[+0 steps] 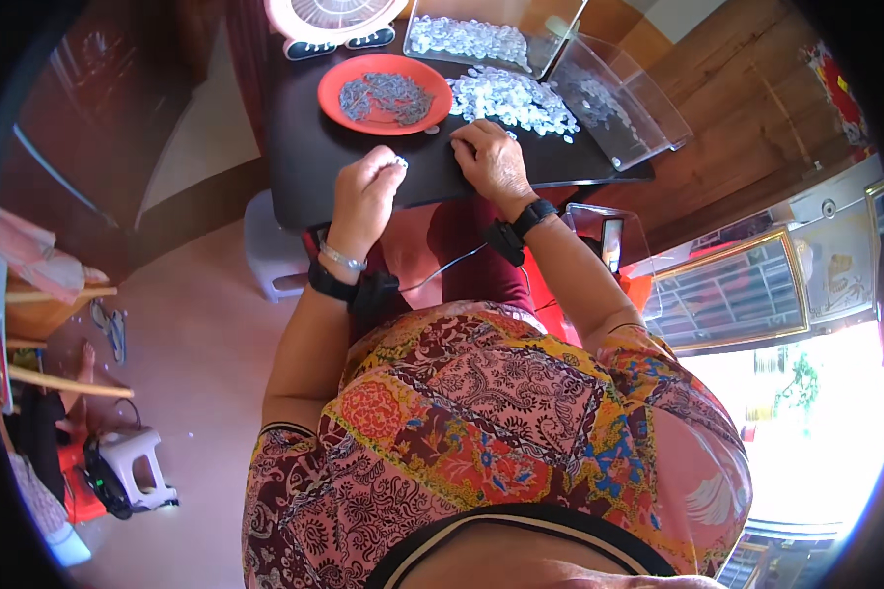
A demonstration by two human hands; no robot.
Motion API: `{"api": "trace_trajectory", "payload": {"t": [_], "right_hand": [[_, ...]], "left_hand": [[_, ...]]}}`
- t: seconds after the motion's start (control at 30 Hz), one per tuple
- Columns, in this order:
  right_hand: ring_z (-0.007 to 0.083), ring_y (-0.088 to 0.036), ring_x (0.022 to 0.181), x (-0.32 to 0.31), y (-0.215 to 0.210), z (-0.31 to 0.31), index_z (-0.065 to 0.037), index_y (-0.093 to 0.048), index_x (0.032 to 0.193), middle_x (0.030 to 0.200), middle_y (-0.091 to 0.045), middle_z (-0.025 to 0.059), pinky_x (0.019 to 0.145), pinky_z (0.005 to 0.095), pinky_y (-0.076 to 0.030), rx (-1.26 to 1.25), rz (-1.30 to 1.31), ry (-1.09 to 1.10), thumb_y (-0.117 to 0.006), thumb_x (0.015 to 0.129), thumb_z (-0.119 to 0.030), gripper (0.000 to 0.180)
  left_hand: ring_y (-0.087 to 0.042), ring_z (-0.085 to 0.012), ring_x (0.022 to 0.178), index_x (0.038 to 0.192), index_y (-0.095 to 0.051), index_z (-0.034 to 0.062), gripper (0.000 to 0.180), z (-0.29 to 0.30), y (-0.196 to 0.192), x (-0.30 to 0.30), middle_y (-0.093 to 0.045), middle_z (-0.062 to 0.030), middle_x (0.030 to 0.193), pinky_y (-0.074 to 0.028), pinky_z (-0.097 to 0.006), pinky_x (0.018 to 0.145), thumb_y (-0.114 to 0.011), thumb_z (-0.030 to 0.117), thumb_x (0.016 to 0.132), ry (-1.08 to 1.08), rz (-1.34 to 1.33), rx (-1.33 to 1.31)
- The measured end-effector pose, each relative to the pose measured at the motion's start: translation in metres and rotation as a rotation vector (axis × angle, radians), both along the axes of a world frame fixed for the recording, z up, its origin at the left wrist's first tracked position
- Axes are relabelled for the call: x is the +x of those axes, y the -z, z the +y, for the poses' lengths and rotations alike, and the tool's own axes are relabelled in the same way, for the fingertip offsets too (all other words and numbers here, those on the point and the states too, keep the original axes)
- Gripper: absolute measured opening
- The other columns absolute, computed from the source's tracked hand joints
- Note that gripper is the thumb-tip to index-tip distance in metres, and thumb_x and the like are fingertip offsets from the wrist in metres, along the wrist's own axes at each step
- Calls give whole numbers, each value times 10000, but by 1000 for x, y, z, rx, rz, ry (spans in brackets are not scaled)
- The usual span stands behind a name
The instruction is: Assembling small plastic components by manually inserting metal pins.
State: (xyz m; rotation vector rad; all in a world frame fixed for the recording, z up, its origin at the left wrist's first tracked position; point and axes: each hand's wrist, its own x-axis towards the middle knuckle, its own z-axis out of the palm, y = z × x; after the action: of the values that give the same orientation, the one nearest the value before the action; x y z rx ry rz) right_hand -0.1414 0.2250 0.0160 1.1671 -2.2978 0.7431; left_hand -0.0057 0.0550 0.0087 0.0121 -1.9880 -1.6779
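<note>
Black tabletop [300, 147] spans roughly 11 to 1 o'clock in the view, with a grey plastic stool [263, 245] at 9 to 10 o'clock. Near 11:30 sits a red plate [330, 93] bearing a spread of thin grey pieces [388, 98]. Between 12 and 1 o'clock lies a loose pile of small clear pieces [516, 98]; more of the same kind fill a transparent box [560, 44] just beyond it, and a clear tray [653, 108] stands at 1:30. Left hand [371, 182], at 11 o'clock, is curled closed, thumb and forefinger pinching a small pale piece [401, 163] (a silver bracelet [342, 259] circles that wrist). Right hand [491, 160], toward 12:30, is half closed, palm down, knuckles bent, just beside the pile's near edge; whether it grips anything cannot be determined.
</note>
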Motion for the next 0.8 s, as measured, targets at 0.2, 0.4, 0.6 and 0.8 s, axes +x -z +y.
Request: {"api": "trace_trajectory", "payload": {"t": [0.2, 0.4, 0.6, 0.8], "right_hand": [[287, -599, 779, 6, -11, 14, -67, -635, 795, 785, -601, 92, 696, 389, -502, -44, 15, -17, -611, 777, -125, 66], [279, -602, 832, 23, -27, 16, -55, -628, 826, 821, -593, 91, 730, 383, -502, -106, -33, -44, -622, 770, -123, 88], [226, -548, 746, 37, -29, 17, -97, -524, 690, 765, -536, 54, 696, 342, -479, -147, 29, -74, -586, 743, -169, 109], [246, -578, 798, 44, -33, 15, -68, -589, 736, 791, -576, 81, 716, 349, -491, -154, -82, -175, -565, 792, -164, 114]], "left_hand": [[-403, -192, 512, 754, -481, -6, 167, 16, -11, 14, -418, -129, 590, -350, -333, 503, -532, 119, 854, 40, -15, -69], [-393, -71, 552, 753, -507, 1, 116, 19, -50, 41, -427, 2, 595, -319, -253, 502, -523, 59, 853, 95, -132, -34], [-346, -57, 544, 710, -480, 58, 147, 28, -81, 54, -404, 20, 621, -253, -212, 490, -502, 88, 851, 12, -305, 59], [-309, -64, 504, 667, -434, 75, 211, 28, -79, 62, -319, 26, 554, -199, -232, 457, -463, 141, 865, -139, -252, -19]]}}
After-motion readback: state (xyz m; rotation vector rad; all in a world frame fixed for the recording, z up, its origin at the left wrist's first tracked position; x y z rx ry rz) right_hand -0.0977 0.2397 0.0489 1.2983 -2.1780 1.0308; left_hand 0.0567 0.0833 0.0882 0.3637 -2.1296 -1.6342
